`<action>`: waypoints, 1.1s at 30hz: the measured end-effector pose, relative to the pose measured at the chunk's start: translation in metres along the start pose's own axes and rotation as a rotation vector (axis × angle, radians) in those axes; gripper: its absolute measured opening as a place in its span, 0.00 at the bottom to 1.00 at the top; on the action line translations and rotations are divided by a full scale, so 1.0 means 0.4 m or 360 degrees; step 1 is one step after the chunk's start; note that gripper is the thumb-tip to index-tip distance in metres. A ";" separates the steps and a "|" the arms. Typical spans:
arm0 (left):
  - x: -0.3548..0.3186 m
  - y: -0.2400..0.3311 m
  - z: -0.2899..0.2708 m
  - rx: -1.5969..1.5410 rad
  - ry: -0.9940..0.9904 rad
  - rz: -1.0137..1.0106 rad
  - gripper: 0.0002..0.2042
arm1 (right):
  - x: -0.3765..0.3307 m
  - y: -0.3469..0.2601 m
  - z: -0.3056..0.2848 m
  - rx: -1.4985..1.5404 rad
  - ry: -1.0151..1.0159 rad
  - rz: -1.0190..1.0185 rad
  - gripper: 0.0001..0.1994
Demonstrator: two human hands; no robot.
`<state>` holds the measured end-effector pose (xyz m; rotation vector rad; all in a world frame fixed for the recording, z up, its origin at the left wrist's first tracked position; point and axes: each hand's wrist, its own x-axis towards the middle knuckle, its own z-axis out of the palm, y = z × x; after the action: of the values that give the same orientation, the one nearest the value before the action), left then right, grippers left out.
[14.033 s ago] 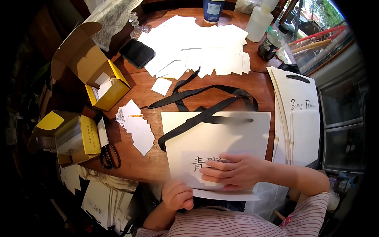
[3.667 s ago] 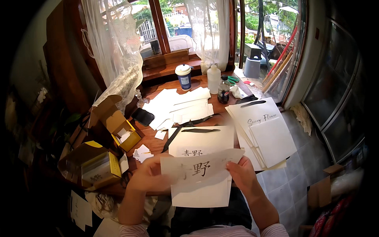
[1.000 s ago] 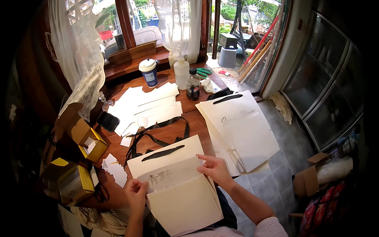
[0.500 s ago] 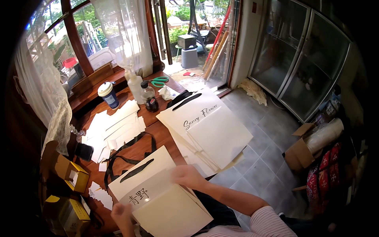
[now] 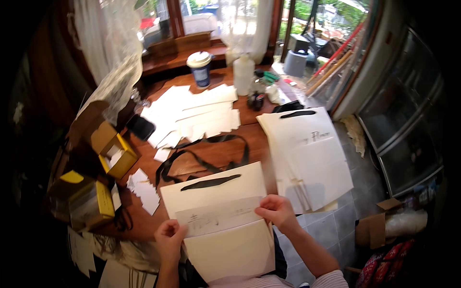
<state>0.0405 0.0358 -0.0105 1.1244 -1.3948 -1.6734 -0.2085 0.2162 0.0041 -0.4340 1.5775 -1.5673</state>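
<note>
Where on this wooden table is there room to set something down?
Bare wood shows between the white cards, black ribbon and right-hand bags; a smaller patch lies among the phone, upper yellow box and small cards. The near edge is crowded by the front bag.

Small indoor workroom, home-like; whether house or shop, we cannot tell. Domestic signs: we note a lace-edged curtain (image 5: 113,84) and a sheer curtain (image 5: 246,29) by a window (image 5: 199,21), plus a lidded cup (image 5: 200,73) on a wooden table (image 5: 259,146). Working signs: we record two yellow boxes (image 5: 121,158), a spread of white paper pieces (image 5: 192,113), a pale paper bag (image 5: 230,252) at the near edge, a stack of similar bags (image 5: 314,177), and a cardboard box (image 5: 367,233) with clear plastic wrapping (image 5: 406,223). Fittings: grey floor tiles (image 5: 331,235); a tall dark glass-fronted cabinet (image 5: 408,115). Outlook: we see greenery and leaning poles (image 5: 331,60) through a daylit doorway.
</note>
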 end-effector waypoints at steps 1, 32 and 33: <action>-0.005 -0.001 -0.009 0.0009 -0.0004 -0.0028 0.06 | -0.005 -0.004 0.012 0.0072 0.0042 -0.0012 0.05; -0.047 0.024 -0.025 0.0200 -0.0014 -0.0225 0.04 | -0.087 0.001 0.018 -0.0204 0.0337 0.0309 0.07; -0.047 0.028 -0.021 0.0181 0.0009 -0.0218 0.05 | -0.084 -0.010 0.026 -0.0208 0.0340 0.0354 0.07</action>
<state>0.0555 0.0471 0.0038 1.3137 -1.4534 -1.7017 -0.1825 0.2341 0.0197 -0.1568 1.8304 -1.3809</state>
